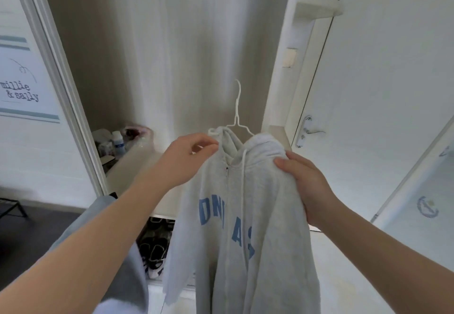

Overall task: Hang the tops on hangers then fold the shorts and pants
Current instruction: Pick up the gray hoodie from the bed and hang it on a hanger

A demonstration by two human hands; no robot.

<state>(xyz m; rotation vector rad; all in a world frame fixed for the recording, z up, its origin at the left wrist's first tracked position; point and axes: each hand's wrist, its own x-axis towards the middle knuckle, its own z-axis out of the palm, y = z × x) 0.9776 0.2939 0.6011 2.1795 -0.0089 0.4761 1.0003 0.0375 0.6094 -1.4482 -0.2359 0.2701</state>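
A light grey zip hoodie (pixel 245 227) with blue letters hangs in front of me on a thin white wire hanger (pixel 237 107), whose hook sticks up above the neckline. My left hand (pixel 189 156) pinches the hoodie's left collar edge near the drawstring. My right hand (pixel 302 183) grips the hoodie's right shoulder, fingers curled over the fabric. The hanger's shoulders are hidden inside the garment. A grey garment (pixel 122 264) drapes below my left forearm.
An open white wardrobe (pixel 172 43) stands ahead, with bottles and bags (pixel 120 141) on its low shelf and shoes (pixel 154 247) below. A white door with a handle (pixel 312 130) is at right. A poster wall (pixel 22 87) is at left.
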